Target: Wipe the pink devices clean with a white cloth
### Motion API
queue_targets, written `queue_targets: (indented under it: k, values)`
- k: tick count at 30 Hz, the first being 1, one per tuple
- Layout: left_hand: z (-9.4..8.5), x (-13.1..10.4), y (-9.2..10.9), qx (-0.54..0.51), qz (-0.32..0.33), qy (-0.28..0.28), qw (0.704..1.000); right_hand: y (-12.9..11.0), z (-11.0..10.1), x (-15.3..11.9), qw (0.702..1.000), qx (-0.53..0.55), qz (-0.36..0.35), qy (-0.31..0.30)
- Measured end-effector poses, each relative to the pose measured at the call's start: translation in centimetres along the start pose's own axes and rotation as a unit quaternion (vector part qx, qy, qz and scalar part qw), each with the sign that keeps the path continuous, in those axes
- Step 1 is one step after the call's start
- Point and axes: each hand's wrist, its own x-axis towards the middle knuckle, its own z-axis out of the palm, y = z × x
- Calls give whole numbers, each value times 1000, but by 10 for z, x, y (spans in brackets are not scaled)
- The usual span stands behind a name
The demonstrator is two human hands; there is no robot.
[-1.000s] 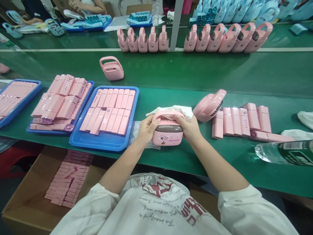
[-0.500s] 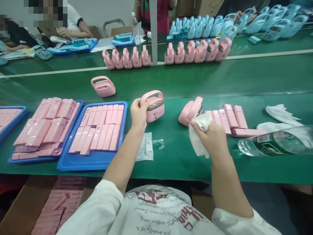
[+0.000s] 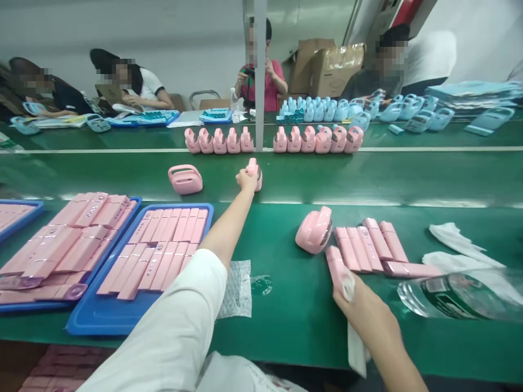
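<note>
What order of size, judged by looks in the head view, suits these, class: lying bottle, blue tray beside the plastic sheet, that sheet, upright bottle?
1. Blue tray
2. Lying bottle
3. Plastic sheet
4. Upright bottle, the farthest away

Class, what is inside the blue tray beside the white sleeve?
The blue tray holds two rows of slim pink pieces. The white sleeve covers its near right corner; what lies there cannot be seen.
</note>
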Motion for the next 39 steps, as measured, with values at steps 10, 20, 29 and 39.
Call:
queue_targets:
  k: [10, 20, 29, 39]
  values:
    - [-91, 54, 5, 87, 84, -96, 988, -70, 23, 6, 970, 90, -156, -163]
    - [-214, 70, -26, 130, 86, -19, 988, -208, 36, 88, 982, 119, -149, -20]
    - [-216, -18, 17, 116, 270, -245, 924, -153, 61, 80, 880, 450, -130, -73]
    - [-214, -159, -2, 97, 239, -378, 889, -135, 64, 70, 771, 624, -109, -64]
